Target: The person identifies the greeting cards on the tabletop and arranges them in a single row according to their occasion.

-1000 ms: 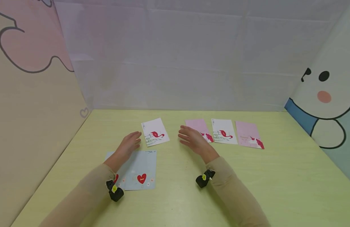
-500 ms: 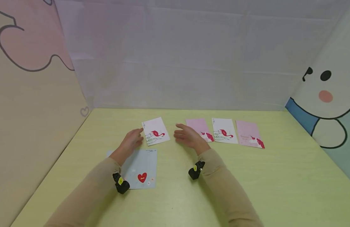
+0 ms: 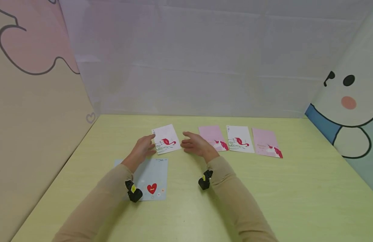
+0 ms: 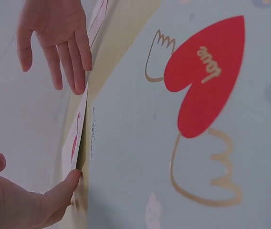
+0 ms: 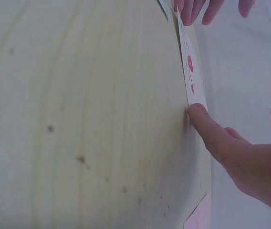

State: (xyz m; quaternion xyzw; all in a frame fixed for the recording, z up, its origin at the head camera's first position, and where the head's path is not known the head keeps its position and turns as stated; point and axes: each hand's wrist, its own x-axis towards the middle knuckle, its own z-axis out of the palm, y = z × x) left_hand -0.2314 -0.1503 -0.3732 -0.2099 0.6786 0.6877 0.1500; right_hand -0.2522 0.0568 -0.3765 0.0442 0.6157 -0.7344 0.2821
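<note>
A white flamingo card [image 3: 166, 138] lies tilted on the yellow-green table [image 3: 295, 188]. My left hand [image 3: 144, 148] is at the card's left edge, fingers relaxed, one fingertip touching it. My right hand [image 3: 193, 145] reaches the card's right edge with straight fingers. In the left wrist view a finger of the left hand [image 4: 26, 200] meets the thin edge of the flamingo card [image 4: 77, 138], with the right hand [image 4: 54, 38] beyond. In the right wrist view a finger of the right hand [image 5: 235, 152] touches the corner of the flamingo card [image 5: 190, 67].
A pale blue card with a red heart [image 3: 151, 178] lies under my left forearm. To the right lie in a row a pink card [image 3: 212, 136], a second white flamingo card [image 3: 239, 138] and another pink card [image 3: 266, 143]. Printed walls enclose the table on three sides.
Both hands have closed in on the flamingo card: the right hand slid left off the pink card, the left hand moved forward and right. Both now touch the card's edges.
</note>
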